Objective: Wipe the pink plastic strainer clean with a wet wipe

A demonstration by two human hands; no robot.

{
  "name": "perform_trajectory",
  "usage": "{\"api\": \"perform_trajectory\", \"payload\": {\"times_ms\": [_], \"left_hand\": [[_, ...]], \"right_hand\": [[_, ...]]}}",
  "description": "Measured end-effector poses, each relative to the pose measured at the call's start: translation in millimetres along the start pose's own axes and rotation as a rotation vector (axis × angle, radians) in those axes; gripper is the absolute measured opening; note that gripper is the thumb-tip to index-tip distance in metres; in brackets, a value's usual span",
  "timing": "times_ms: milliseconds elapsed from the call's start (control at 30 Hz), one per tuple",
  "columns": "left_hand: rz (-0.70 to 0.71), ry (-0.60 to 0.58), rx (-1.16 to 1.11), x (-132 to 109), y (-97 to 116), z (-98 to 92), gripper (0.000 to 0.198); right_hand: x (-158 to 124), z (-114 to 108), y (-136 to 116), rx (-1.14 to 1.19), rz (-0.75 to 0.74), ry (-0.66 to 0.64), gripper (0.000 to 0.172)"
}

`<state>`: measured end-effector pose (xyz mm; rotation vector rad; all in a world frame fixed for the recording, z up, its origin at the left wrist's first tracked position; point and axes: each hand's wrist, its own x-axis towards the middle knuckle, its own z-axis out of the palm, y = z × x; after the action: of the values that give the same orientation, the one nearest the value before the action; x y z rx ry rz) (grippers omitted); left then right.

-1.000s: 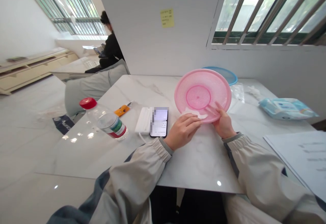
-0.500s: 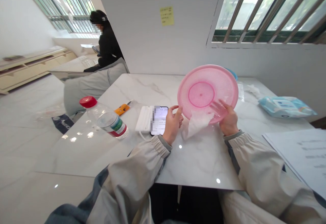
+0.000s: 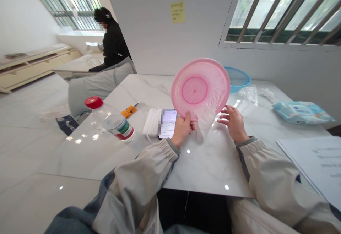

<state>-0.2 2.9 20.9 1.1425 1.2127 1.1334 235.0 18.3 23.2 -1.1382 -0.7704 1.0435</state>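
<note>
Left hand (image 3: 182,130) is closed on the lower rim of a pink plastic mesh basket (image 3: 199,85), fingers mostly behind the rim; firm hold, basket tilted up nearly on edge, off the table. Right hand (image 3: 234,123) is open, fingers (image 3: 225,112) spread and holding nothing; they sit just right of a white tissue (image 3: 205,123), not touching it. The tissue hangs down from the rim between the hands, just beside the left fingers; can't tell if it's pinched or clinging. Below is a white marble table (image 3: 213,166); left of the left hand, a phone (image 3: 167,124), power bank (image 3: 152,122) and red-capped water bottle (image 3: 115,127). Beyond the basket, a blue mesh basket (image 3: 238,79); to the right, a wet-wipes pack (image 3: 301,113). Further off, a seated person (image 3: 113,38).
</note>
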Motion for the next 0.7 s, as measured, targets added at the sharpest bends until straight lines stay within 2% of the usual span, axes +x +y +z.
{"api": "perform_trajectory", "payload": {"times_ms": [67, 200, 233, 300, 400, 500, 600, 700], "left_hand": [[0.055, 0.032, 0.017, 2, 1, -1.5, 0.076], [0.125, 0.045, 0.066, 1, 1, -1.8, 0.080], [0.133, 0.039, 0.083, 0, 0, -1.3, 0.081], [0.147, 0.008, 0.112, -2, -2, 0.2, 0.080], [0.172, -0.076, 0.141, -7, -5, 3.0, 0.077], [0.171, -0.161, 0.179, -11, -6, 5.1, 0.075], [0.158, -0.203, 0.206, -13, -5, 5.6, 0.072], [0.159, -0.211, 0.205, -13, -4, 5.3, 0.071]], "right_hand": [[-1, -2, -1, -0.059, 0.076, -0.024, 0.061], [-12, 1, -3, -0.177, 0.366, -0.443, 0.063], [-16, 4, -3, -0.193, 0.420, -0.519, 0.061], [-22, 8, -2, -0.162, 0.476, -0.582, 0.052], [-24, 12, 0, -0.026, 0.482, -0.544, 0.031], [-22, 13, 2, 0.118, 0.447, -0.432, 0.015], [-20, 13, 3, 0.200, 0.393, -0.331, 0.018], [-20, 14, 1, 0.192, 0.383, -0.302, 0.019]]}}
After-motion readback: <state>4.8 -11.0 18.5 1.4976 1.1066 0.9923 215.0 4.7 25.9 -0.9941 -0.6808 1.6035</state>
